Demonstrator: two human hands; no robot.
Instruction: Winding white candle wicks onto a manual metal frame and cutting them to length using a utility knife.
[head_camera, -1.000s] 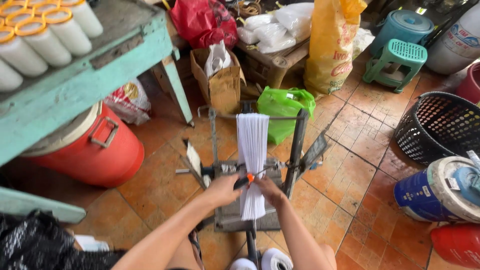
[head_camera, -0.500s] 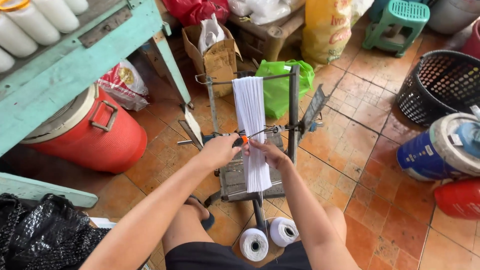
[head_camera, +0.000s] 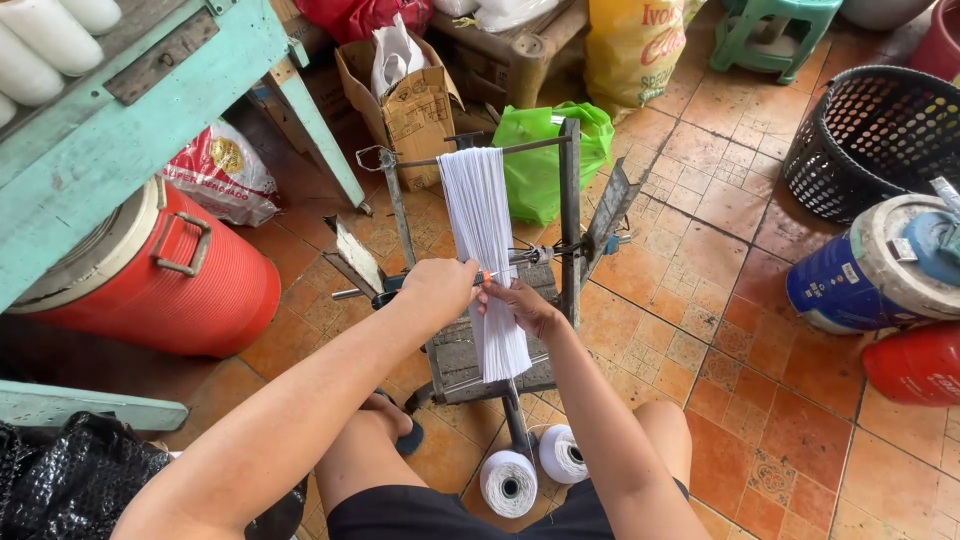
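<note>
Where hands (head_camera: 440, 285) meet, smooth white threads (head_camera: 485, 240) (flat).

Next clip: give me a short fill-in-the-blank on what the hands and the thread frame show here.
1. The band of thread hanging over the metal frame is ____ in colour.
2. The left hand grips a small tool with an ____ tip.
3. On the floor by the person's legs stand ____ spools of white thread.
4. The right hand touches the thread; left of the frame stands a ____ ribbed cooler.

Missing words: white; orange; two; red
</note>
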